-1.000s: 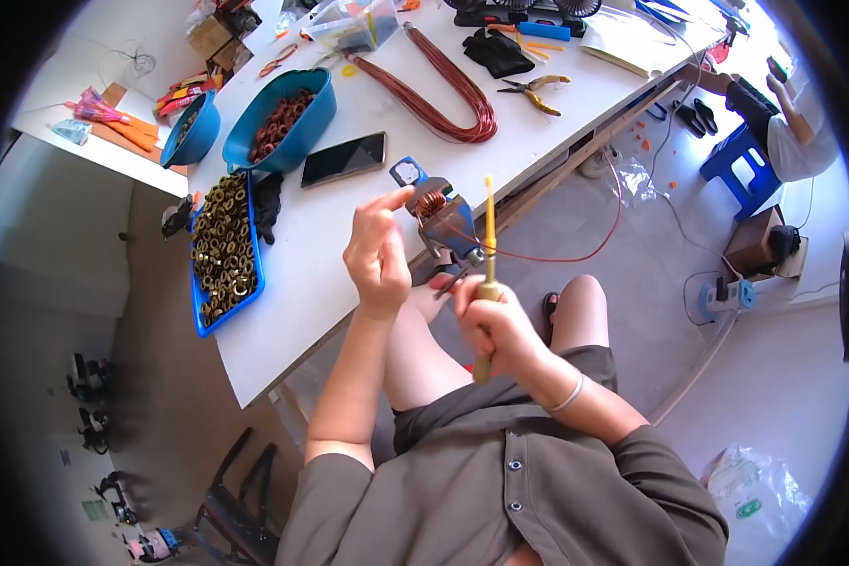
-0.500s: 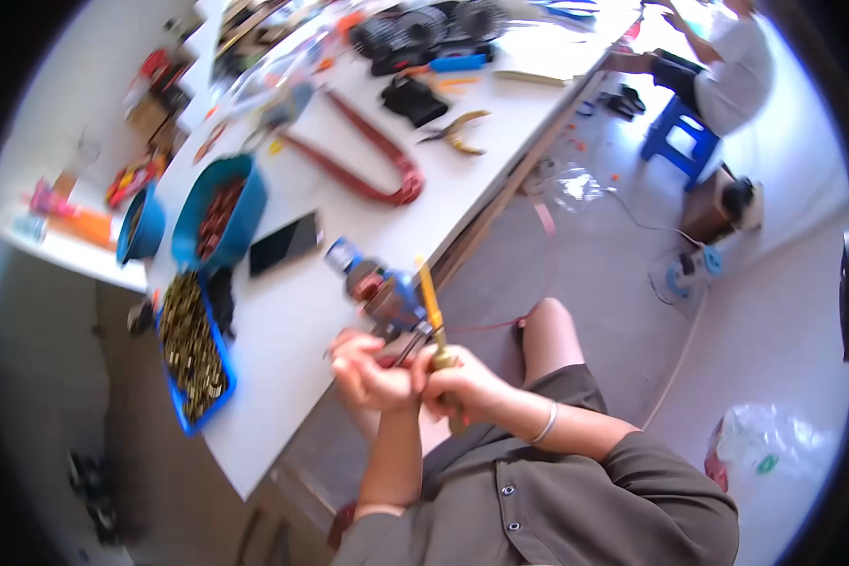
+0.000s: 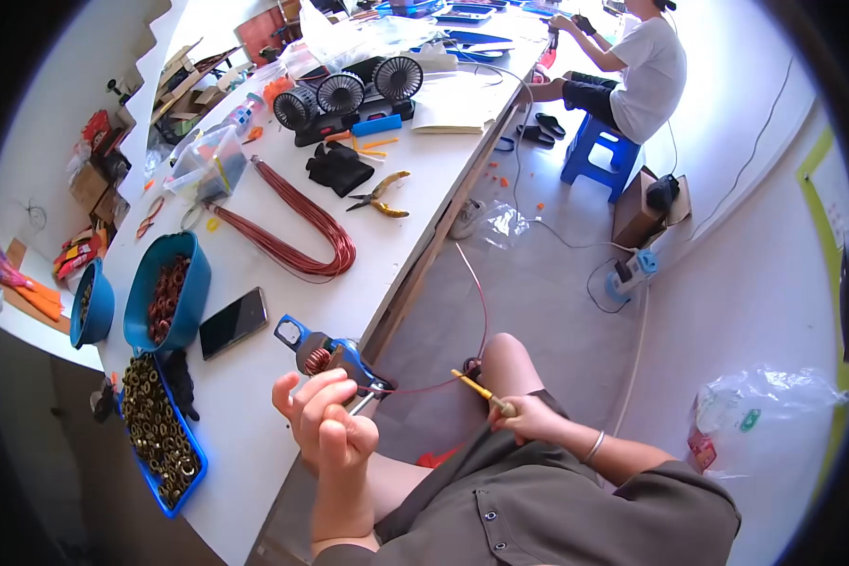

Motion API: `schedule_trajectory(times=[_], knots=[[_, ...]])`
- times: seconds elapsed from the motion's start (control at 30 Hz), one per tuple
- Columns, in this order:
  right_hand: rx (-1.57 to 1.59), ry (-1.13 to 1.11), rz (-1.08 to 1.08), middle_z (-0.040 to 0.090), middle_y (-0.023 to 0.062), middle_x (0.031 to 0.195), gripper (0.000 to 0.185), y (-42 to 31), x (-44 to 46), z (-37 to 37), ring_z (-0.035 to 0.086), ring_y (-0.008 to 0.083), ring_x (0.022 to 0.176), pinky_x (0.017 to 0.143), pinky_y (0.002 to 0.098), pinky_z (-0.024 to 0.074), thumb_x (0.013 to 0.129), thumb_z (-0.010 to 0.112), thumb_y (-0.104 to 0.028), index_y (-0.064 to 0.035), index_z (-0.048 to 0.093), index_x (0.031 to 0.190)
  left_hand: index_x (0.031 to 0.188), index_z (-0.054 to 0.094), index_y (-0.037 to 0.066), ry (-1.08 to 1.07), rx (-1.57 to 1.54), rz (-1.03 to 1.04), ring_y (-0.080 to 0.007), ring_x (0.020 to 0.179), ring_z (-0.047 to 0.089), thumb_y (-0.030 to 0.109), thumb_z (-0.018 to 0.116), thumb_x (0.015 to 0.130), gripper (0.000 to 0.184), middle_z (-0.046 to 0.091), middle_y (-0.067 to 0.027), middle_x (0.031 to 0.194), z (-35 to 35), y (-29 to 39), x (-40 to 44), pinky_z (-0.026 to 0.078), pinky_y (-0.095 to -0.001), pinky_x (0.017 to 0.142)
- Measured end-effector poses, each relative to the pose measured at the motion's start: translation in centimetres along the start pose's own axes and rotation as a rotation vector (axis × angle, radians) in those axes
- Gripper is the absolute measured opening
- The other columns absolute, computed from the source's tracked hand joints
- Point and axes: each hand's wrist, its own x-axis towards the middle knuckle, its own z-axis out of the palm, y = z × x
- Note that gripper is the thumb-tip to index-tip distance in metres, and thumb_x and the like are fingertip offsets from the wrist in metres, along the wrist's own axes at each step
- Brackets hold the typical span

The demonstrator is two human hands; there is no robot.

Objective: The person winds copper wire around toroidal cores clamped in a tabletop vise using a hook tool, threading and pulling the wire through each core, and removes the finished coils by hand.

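My right hand (image 3: 528, 418) is closed around the thick end of a slim yellow stick-like tool (image 3: 474, 384), held over my lap. A thin red-brown copper wire (image 3: 415, 390) runs past the tool's tip from a blue clamp-like vise (image 3: 349, 357) at the table edge. A copper coil (image 3: 318, 360) sits on that vise. My left hand (image 3: 335, 424) is raised palm up beside the vise, its fingers loosely curled and apart, with nothing visible in them. A metal rod (image 3: 363, 402) of the vise ends close to its fingertips; I cannot tell whether they touch.
On the table (image 3: 245, 406) are a phone (image 3: 234, 324), a teal tub of copper coils (image 3: 165, 292), a blue tray of brass-coloured rings (image 3: 160, 429), a copper wire bundle (image 3: 325, 222), pliers (image 3: 379, 195) and small fans (image 3: 340, 92). Another person (image 3: 646, 71) sits on a blue stool (image 3: 602, 156).
My hands, close together before, are now apart. The right hand has moved right with the yellow tool, which now tilts left. The camera view has shifted.
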Motion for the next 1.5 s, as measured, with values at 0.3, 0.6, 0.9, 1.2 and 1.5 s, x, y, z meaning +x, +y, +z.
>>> schedule_trajectory(times=[0.3, 0.6, 0.9, 1.2, 1.5], knots=[[0.089, -0.131, -0.059, 0.064, 0.0061, 0.080, 0.012, 0.8, -1.7, 1.1, 0.055, 0.0083, 0.054, 0.042, 0.0204, 0.0438, 0.087, 0.055, -0.007, 0.0007, 0.058, 0.096, 0.068, 0.045, 0.006, -0.162, 0.039, -0.070, -0.0285, 0.102, 0.059, 0.000, 0.047, 0.080, 0.014, 0.061, -0.0109, 0.103, -1.0, 3.5, -2.1, 0.040, -0.0426, 0.096], [0.101, -0.119, -0.080, 0.062, 0.0035, 0.072, 0.011, 1.6, -1.5, -0.5, 0.044, 0.0040, 0.043, 0.038, 0.0189, 0.0354, 0.087, 0.056, -0.010, -0.0032, 0.057, 0.095, 0.082, 0.057, 0.006, -0.382, 0.128, -0.092, -0.0225, 0.065, 0.049, 0.017, 0.064, 0.079, 0.013, 0.045, -0.0040, 0.069, 4.9, 5.0, -0.7, 0.039, -0.0362, 0.062], [0.159, -0.019, -0.170, 0.049, -0.0031, 0.065, 0.023, -0.1, -3.5, -0.1, 0.041, 0.0026, 0.052, 0.046, 0.0179, 0.0326, 0.090, 0.054, -0.017, -0.0070, 0.050, 0.110, 0.074, 0.058, 0.000, 0.194, 0.163, -0.419, -0.0117, 0.045, 0.037, 0.012, 0.055, 0.090, 0.021, 0.045, -0.0043, 0.052, 0.6, -7.4, 6.4, 0.033, -0.0260, 0.043], [-0.006, -0.140, -0.536, 0.050, -0.0024, 0.067, 0.024, -8.3, -4.9, 5.1, 0.042, 0.0019, 0.052, 0.047, 0.0172, 0.0350, 0.090, 0.053, -0.005, -0.0038, 0.050, 0.114, 0.083, 0.064, -0.001, -0.104, 0.171, -0.902, -0.0385, 0.067, 0.061, 0.019, 0.052, 0.088, 0.024, 0.062, -0.0204, 0.068, 4.7, -11.9, 1.8, 0.048, -0.0415, 0.062], [0.109, -0.217, -0.426, 0.050, -0.0022, 0.067, 0.019, -8.6, -3.2, 6.1, 0.040, 0.0014, 0.050, 0.045, 0.0171, 0.0332, 0.095, 0.048, -0.015, -0.0026, 0.049, 0.109, 0.084, 0.065, -0.002, -0.070, -0.037, -1.056, -0.0380, 0.070, 0.061, 0.019, 0.053, 0.087, 0.024, 0.062, -0.0222, 0.071, 5.1, -11.6, 1.4, 0.048, -0.0396, 0.064]])
